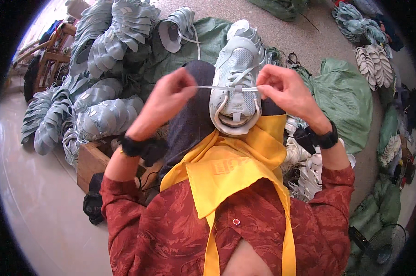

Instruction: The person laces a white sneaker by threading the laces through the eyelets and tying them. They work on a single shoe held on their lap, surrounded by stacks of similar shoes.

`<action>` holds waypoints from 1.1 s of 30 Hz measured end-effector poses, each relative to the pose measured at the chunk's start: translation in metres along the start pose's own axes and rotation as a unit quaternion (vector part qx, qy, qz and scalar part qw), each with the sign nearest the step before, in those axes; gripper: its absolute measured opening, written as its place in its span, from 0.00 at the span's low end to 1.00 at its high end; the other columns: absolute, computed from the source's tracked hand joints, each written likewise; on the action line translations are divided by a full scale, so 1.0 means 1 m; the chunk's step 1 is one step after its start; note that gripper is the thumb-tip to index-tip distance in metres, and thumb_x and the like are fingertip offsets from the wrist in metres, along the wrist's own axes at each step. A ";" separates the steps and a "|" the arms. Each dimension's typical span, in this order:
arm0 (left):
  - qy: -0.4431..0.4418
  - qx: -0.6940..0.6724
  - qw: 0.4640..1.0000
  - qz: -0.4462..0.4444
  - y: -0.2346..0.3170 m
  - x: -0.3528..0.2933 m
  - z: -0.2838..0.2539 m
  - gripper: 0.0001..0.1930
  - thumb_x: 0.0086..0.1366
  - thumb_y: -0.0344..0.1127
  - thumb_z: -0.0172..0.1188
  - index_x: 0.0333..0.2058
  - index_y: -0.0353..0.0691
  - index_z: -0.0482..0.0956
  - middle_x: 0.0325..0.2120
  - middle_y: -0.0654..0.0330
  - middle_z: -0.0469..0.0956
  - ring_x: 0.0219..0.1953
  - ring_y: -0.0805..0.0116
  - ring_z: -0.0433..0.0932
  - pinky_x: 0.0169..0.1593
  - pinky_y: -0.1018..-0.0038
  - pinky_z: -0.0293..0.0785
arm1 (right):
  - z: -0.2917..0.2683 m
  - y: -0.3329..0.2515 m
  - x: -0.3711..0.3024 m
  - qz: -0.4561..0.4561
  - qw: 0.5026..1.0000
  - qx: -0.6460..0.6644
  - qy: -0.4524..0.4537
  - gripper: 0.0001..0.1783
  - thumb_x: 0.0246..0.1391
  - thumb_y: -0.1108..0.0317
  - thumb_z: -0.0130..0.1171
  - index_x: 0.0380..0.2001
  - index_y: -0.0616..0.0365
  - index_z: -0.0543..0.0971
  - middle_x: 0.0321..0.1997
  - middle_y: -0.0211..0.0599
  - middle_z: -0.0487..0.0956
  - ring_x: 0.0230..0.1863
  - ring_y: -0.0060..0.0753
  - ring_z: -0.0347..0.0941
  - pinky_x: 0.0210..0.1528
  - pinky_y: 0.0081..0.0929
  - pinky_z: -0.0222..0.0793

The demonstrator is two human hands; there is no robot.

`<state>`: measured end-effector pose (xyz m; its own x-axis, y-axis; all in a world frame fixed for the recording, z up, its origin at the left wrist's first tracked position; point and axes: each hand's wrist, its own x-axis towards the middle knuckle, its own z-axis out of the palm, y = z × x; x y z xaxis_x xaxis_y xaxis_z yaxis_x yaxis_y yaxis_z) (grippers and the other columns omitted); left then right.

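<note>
A pale grey-blue shoe of perforated mesh and smooth panels lies lengthwise on the lap, its rounded heel at the soft, creased yellow apron. The left hand and right hand each have fingers pinched closed on the thin, flat, whitish lace, stretched straight across the shoe. Rightward sits a crumpled, shiny green sack.

Pale blue-grey shoe upper, yellow apron, red shirt.
Shoe upper: dotted mesh pattern; lace: whitish. Apron: faint orange print. Shirt: tonal swirling leaf pattern; button: red and white. Trousers: dark blue-grey. Stacked uppers, left: pale blue-grey. Large sack, right: green. Crate: brown. Right wristband: black.
</note>
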<state>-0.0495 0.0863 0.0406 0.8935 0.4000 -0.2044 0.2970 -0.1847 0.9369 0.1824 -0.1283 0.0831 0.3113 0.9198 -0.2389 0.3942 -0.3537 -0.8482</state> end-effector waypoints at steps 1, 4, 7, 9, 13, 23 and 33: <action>0.004 -0.012 1.000 -0.013 -0.002 -0.006 -0.015 0.04 0.68 0.28 0.61 0.34 0.39 0.75 0.28 0.73 0.70 0.31 0.82 0.67 0.35 0.82 0.64 | -0.005 0.002 -0.003 0.000 1.000 0.019 0.004 0.02 0.60 0.77 0.60 0.36 0.61 0.77 0.31 0.24 0.78 0.32 0.14 0.75 0.36 0.15 0.72; 0.027 -0.001 0.998 -0.060 -0.011 -0.030 -0.063 0.04 0.69 0.29 0.59 0.33 0.40 0.74 0.28 0.73 0.69 0.32 0.82 0.67 0.36 0.82 0.64 | -0.013 0.005 -0.005 -0.011 0.999 0.050 0.009 0.03 0.59 0.75 0.59 0.36 0.62 0.79 0.29 0.25 0.79 0.31 0.15 0.76 0.36 0.16 0.72; 0.094 0.028 0.993 -0.072 -0.036 -0.054 -0.098 0.03 0.67 0.28 0.59 0.33 0.39 0.75 0.27 0.71 0.71 0.30 0.81 0.68 0.35 0.81 0.64 | -0.012 0.006 -0.004 -0.008 0.999 0.037 -0.007 0.03 0.60 0.75 0.60 0.36 0.62 0.78 0.30 0.24 0.79 0.31 0.13 0.75 0.36 0.16 0.72; 0.125 0.058 0.986 -0.092 -0.050 -0.072 -0.124 0.03 0.65 0.28 0.59 0.32 0.38 0.75 0.26 0.70 0.72 0.29 0.80 0.69 0.34 0.80 0.65 | -0.006 0.006 0.000 -0.009 0.999 0.029 -0.031 0.03 0.61 0.76 0.60 0.37 0.62 0.77 0.32 0.23 0.79 0.33 0.12 0.75 0.38 0.15 0.72; 0.180 0.164 0.958 -0.151 -0.093 -0.105 -0.180 0.03 0.62 0.29 0.59 0.31 0.36 0.75 0.25 0.68 0.73 0.27 0.77 0.70 0.32 0.77 0.67 | 0.002 0.001 0.007 -0.043 0.999 0.003 -0.020 0.04 0.61 0.75 0.61 0.39 0.63 0.80 0.32 0.23 0.79 0.33 0.11 0.74 0.36 0.14 0.70; 0.178 0.179 0.936 -0.243 -0.145 -0.129 -0.217 0.05 0.57 0.30 0.61 0.31 0.34 0.78 0.24 0.61 0.78 0.25 0.74 0.76 0.30 0.75 0.72 | 0.019 0.017 0.043 -0.282 0.944 -0.153 0.080 0.05 0.55 0.75 0.61 0.35 0.63 0.81 0.36 0.45 0.81 0.35 0.47 0.79 0.38 0.36 0.75; 0.104 0.181 0.977 0.045 -0.042 -0.024 -0.060 0.08 0.62 0.25 0.65 0.38 0.35 0.74 0.29 0.61 0.78 0.33 0.74 0.77 0.39 0.74 0.76 | 0.008 -0.006 0.022 -0.170 0.977 -0.127 0.013 0.06 0.54 0.74 0.62 0.35 0.63 0.77 0.37 0.46 0.79 0.37 0.54 0.79 0.41 0.40 0.76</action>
<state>-0.1038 0.1384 0.0235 0.8450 0.5341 -0.0280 0.3536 -0.5187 0.7784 0.1802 -0.1043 0.0788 0.1450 0.9881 0.0508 0.6790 -0.0621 -0.7315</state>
